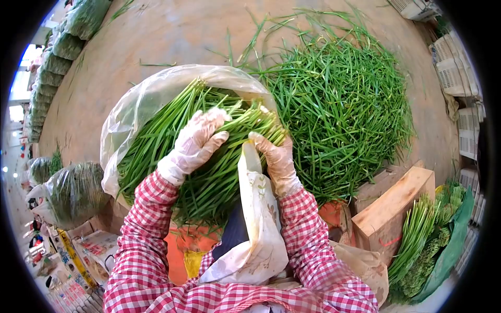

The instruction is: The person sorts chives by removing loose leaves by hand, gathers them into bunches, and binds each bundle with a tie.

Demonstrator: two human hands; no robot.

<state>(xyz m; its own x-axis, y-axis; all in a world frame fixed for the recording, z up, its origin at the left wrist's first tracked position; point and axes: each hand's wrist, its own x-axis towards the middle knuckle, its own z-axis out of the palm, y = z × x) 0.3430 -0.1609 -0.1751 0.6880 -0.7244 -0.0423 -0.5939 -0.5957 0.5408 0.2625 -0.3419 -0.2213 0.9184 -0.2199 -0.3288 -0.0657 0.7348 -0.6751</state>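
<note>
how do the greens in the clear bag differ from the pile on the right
The bagged greens lie mostly side by side; the pile is tangled every way. The bagged greens sit inside the open clear bag, while the pile lies loose outside it. Both are long, thin and green.

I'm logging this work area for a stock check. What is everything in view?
clear bag: one, clear, centre-left
long stalks: many, green, in that bag
loose pile: one, green, on the floor
floor: one, tan
stuffed bags: a row, greenish, upper left
wooden block: one, light brown, lower right
crates: several, whitish, right edge
bundled greens: several, green, lower right
sheet: one, green, beside them
clutter: mixed, lower left, unclear
apron: one, white, printed, bottom centre
sleeves: two, red-white check
gloved hands: two, whitish, at the stalks
</note>
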